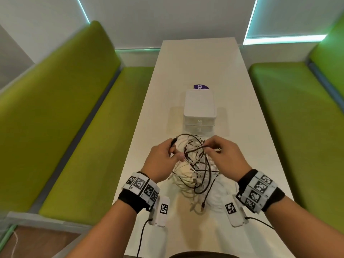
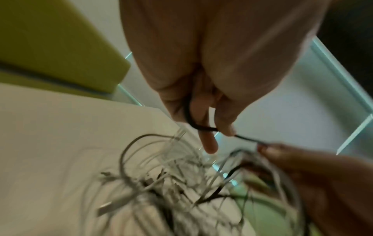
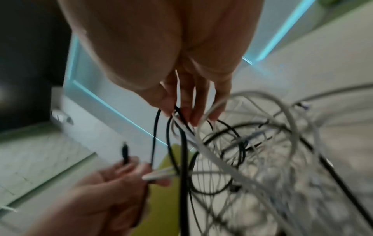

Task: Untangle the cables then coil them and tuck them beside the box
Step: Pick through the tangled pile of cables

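Observation:
A tangle of black and white cables [image 1: 195, 164] hangs above the white table [image 1: 260, 164], held up between both hands. My left hand [image 1: 163, 155] pinches the black cable [image 2: 203, 127] near its plug end [image 3: 125, 153], which sticks up past the fingers. My right hand [image 1: 221, 153] pinches a black and a white strand [image 3: 181, 121] at the top of the tangle. Loose ends [image 1: 202, 205] trail down onto the table. The white box [image 1: 200, 107] stands just beyond the hands, in the middle of the table.
Green bench seats [image 1: 83, 127] run along both sides of the narrow table. A purple round sticker [image 1: 201, 87] shows behind the box. Black leads [image 1: 141, 237] run from the wrist cameras toward me.

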Motion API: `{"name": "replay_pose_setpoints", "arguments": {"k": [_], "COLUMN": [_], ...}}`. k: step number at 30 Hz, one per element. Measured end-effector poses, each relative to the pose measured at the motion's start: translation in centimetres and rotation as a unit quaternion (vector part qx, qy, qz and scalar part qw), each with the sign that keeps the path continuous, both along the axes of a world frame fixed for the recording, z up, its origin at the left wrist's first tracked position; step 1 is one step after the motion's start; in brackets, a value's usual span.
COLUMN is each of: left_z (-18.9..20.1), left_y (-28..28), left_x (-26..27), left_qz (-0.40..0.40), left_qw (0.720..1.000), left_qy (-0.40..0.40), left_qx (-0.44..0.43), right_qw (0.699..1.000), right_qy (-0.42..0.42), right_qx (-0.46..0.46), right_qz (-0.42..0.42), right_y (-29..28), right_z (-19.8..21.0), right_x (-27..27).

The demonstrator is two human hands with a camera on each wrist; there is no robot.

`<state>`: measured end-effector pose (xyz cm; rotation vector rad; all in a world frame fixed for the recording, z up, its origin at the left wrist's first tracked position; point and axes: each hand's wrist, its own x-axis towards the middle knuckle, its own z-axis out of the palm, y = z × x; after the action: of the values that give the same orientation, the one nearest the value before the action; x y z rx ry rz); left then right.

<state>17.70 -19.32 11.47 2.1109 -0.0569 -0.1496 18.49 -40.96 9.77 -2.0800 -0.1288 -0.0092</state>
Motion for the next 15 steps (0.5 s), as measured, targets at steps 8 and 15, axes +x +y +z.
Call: {"name": "replay_pose_setpoints", "arguments": {"k": [8, 15], "left_z": [0.9, 1.0], "left_y": [-0.6, 1.4], "left_x": [-0.3, -0.1], "left_qz": [0.025, 0.005], "left_qw": [0.99, 0.993], "left_qy": [-0.063, -0.064], "left_qx": [-0.123, -0.099], "right_qw": [0.999, 0.974], "right_qy": [-0.024, -0.023], "right_qx": [-0.019, -0.2], "right_qz": [0.032, 0.105], "right_y": [-0.7, -1.4], "right_z": [0.8, -0.8], "right_x": [0.0, 0.3]}}
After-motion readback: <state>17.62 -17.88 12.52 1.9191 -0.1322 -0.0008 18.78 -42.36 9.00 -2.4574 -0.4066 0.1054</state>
